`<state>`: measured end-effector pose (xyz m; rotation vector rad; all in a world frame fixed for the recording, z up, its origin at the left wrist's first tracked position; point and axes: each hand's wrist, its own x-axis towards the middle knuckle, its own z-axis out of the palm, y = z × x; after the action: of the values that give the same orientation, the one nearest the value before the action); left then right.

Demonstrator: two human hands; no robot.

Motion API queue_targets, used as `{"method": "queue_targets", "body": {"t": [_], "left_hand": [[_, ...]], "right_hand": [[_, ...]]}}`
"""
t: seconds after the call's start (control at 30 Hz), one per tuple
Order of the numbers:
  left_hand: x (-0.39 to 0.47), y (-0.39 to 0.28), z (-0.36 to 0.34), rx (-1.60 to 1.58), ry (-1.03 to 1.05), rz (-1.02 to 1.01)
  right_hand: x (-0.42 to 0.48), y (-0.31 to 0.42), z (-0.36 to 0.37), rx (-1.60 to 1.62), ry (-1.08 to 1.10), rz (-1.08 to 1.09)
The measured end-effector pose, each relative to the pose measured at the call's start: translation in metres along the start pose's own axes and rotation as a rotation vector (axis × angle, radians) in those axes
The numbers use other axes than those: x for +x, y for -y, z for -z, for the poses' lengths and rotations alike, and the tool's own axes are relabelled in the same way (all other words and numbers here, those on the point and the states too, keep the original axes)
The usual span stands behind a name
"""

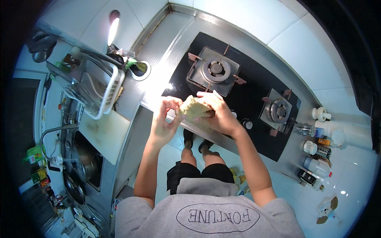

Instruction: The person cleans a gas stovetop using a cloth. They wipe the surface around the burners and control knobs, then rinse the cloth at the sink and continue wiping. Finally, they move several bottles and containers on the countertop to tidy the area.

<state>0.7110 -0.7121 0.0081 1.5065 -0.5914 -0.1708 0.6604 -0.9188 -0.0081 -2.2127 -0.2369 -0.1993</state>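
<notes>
Between my two hands is a crumpled, pale yellow-green cloth (193,107) with a rough, nubbly surface. It is held above the front edge of the steel counter, just before the gas hob. My left hand (164,120) pinches the cloth's left side with thumb and fingers. Around its right side, the fingers of my right hand (219,112) are bent, with the thumb partly hidden. Beyond the cloth lies the black glass hob (242,98). Its left burner (216,70) and right burner (279,111) carry no pots.
To the left are a white dish rack (107,92), a white cutting board (104,134) and a sink with a metal pan (84,160). A round holder (140,71) stands near the hob. Bottles and jars, including a large plastic bottle (317,167), line the right side.
</notes>
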Motion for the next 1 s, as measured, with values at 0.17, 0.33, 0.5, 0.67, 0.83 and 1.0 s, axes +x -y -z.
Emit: {"method": "queue_targets", "body": {"t": [0.17, 0.33, 0.5, 0.67, 0.83, 1.0], "left_hand": [[0.032, -0.051, 0.038, 0.133, 0.016, 0.127], [0.061, -0.051, 0.093, 0.365, -0.015, -0.028], [0.046, -0.058, 0.108, 0.532, -0.131, -0.223], [-0.031, 0.017, 0.107, 0.633, -0.131, -0.068], [-0.1, 0.139, 0.092, 0.536, -0.099, 0.305], [-0.073, 0.161, 0.088, 0.471, -0.4, 0.489]], "right_hand": [[0.056, 0.055, 0.046, 0.029, 0.175, -0.059], [0.1, 0.072, 0.038, -0.021, 0.115, -0.003], [0.099, 0.069, 0.013, -0.05, -0.047, 0.159], [0.052, 0.027, -0.053, -0.212, -0.035, 0.186], [-0.007, -0.035, -0.134, -0.147, 0.023, -0.168], [0.01, -0.034, -0.16, -0.312, -0.177, -0.069]]}}
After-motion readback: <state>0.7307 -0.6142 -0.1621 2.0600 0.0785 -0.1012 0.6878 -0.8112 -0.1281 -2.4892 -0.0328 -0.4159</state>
